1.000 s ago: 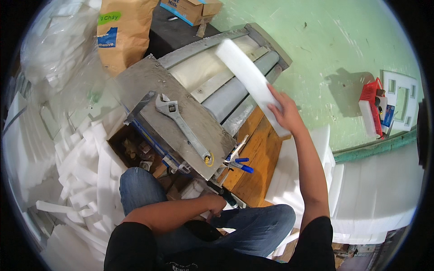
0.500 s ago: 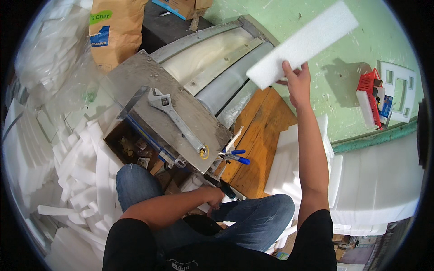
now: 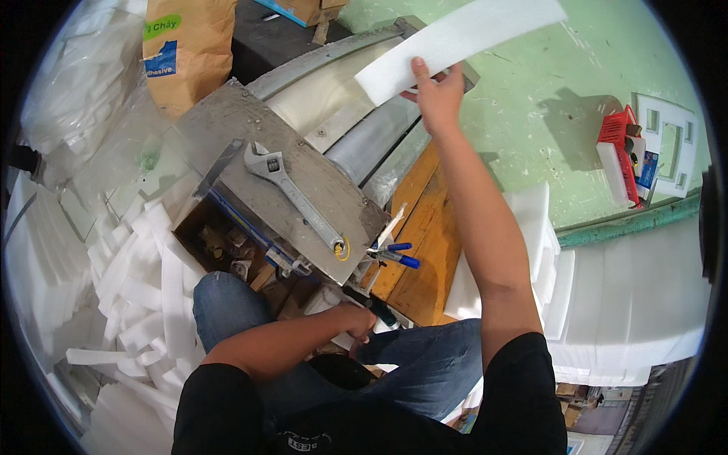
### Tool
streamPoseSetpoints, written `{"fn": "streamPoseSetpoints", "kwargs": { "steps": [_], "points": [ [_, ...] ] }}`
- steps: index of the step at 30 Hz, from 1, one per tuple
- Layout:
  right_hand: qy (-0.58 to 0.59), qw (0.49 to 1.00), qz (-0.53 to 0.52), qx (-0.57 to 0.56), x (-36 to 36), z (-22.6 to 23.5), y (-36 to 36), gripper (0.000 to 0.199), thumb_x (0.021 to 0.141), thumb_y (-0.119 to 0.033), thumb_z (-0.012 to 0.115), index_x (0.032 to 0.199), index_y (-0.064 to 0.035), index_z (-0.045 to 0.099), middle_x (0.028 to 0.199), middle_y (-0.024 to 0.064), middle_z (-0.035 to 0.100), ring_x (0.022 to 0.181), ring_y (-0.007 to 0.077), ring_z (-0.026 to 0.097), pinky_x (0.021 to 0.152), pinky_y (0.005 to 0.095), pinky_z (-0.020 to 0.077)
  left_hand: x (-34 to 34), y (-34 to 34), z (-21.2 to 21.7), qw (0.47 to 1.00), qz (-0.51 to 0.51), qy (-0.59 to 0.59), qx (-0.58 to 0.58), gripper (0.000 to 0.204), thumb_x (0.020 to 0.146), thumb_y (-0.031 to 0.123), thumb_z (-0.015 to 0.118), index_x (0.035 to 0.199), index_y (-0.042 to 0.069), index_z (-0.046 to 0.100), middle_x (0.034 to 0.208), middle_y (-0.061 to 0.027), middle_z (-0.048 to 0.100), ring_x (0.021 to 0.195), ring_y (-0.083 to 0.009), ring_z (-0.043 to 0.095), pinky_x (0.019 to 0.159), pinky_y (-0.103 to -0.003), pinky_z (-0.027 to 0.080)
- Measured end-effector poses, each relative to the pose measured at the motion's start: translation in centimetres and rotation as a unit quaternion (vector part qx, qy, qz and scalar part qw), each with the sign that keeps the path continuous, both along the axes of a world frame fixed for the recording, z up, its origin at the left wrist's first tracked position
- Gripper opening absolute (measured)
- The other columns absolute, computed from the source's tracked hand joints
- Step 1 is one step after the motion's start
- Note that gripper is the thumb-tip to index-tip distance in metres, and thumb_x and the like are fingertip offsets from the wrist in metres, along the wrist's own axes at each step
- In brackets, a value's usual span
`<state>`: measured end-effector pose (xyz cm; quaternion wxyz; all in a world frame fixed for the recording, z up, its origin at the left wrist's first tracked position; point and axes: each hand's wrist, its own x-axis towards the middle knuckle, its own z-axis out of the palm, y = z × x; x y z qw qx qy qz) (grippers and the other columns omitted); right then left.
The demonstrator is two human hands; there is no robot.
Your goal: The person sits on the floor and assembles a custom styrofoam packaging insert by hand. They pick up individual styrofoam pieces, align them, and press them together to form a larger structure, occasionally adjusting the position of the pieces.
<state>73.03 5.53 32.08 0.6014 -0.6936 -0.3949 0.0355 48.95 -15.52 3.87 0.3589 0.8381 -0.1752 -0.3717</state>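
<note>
My right hand (image 3: 440, 97) grips a long white foam strip (image 3: 470, 42) near its left end, thumb on top and fingers underneath. The strip is raised above the rollers (image 3: 383, 133) of a metal-framed machine, and its far end bends slightly. Low between my knees is my left hand (image 3: 359, 321), its fingers curled and partly hidden; what they hold, if anything, cannot be made out. Close to that hand is a dark-handled tool (image 3: 379, 309). An adjustable wrench (image 3: 296, 199) lies on the machine's grey metal plate (image 3: 220, 114).
Loose foam strips (image 3: 144, 280) pile up at the left. Stacked foam sheets (image 3: 622, 303) stand at the right beside a wooden board (image 3: 425, 258). Blue pens (image 3: 398, 258) stick out at the plate's corner. A red basket (image 3: 618, 152) and a paper sack (image 3: 189, 53) are farther off.
My right hand has carried the foam strip left and farther away, over the rollers. My left hand has stayed nearly where it was.
</note>
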Motion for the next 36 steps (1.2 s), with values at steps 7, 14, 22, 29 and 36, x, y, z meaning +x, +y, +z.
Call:
{"fn": "streamPoseSetpoints", "kwargs": {
  "steps": [7, 14, 22, 29, 36],
  "points": [
    [-0.068, 0.994, -0.046, -0.071, 1.8, -0.1, -5.9, 0.057, 0.094, -0.017, 0.076, 0.136, 0.0024, 0.042, 0.121, 0.0234, 0.067, 0.094, 0.0291, 0.074, 0.064, 0.0377, 0.0669, -1.5, -2.1, -5.4, 0.99, 0.069, -0.121, 0.007, 0.055, 0.084, 0.044, 0.082, 0.121, 0.006, 0.07, 0.119, -0.02, 0.073, 0.114, -0.0384, 0.069, 0.092, -0.05, 0.056],
    [-0.046, 0.996, -0.068, -0.024, -1.1, -3.6, 1.1, 0.045, 0.098, -0.019, 0.071, 0.129, 0.0024, 0.046, 0.119, 0.0233, 0.066, 0.097, 0.0339, 0.072, 0.071, 0.043, 0.0665, -1.0, -1.5, -2.1, 0.997, 0.019, -0.067, 0.01, 0.062, 0.085, 0.042, 0.082, 0.125, -0.001, 0.065, 0.121, -0.0219, 0.071, 0.114, -0.0394, 0.068, 0.092, -0.051, 0.056],
    [0.323, 0.938, 0.079, 0.099, -1.2, 4.1, -4.0, 0.048, 0.105, -0.027, 0.061, 0.138, 0.0053, 0.045, 0.128, 0.0226, 0.056, 0.104, 0.037, 0.067, 0.079, 0.0473, 0.0688, -0.2, -1.8, 0.9, 0.989, 0.086, -0.085, -0.084, 0.059, 0.087, 0.037, 0.079, 0.134, 0.006, 0.061, 0.125, -0.022, 0.067, 0.117, -0.0416, 0.064, 0.096, -0.051, 0.052],
    [0.335, 0.94, 0.045, 0.048, -0.9, 6.9, -13.5, 0.049, 0.102, -0.029, 0.068, 0.139, -0.0015, 0.05, 0.126, 0.0145, 0.059, 0.104, 0.0262, 0.065, 0.074, 0.0312, 0.0626, -0.4, -4.6, 2.8, 0.942, 0.206, -0.126, -0.232, 0.06, 0.094, 0.029, 0.073, 0.145, 0.005, 0.051, 0.119, -0.0148, 0.066, 0.109, -0.027, 0.067, 0.09, -0.042, 0.054],
    [0.479, 0.786, 0.299, 0.25, -4.4, 3.3, -27.2, 0.045, 0.103, -0.02, 0.063, 0.144, -0.0058, 0.052, 0.128, 0.0158, 0.063, 0.092, 0.0212, 0.071, 0.066, 0.0259, 0.0612, 9.2, -4.0, 14.4, 0.536, 0.418, 0.045, -0.732, 0.048, 0.11, 0.044, 0.043, 0.145, 0.013, 0.05, 0.118, -0.0058, 0.069, 0.103, -0.0181, 0.066, 0.086, -0.04, 0.056]
  ]
}}
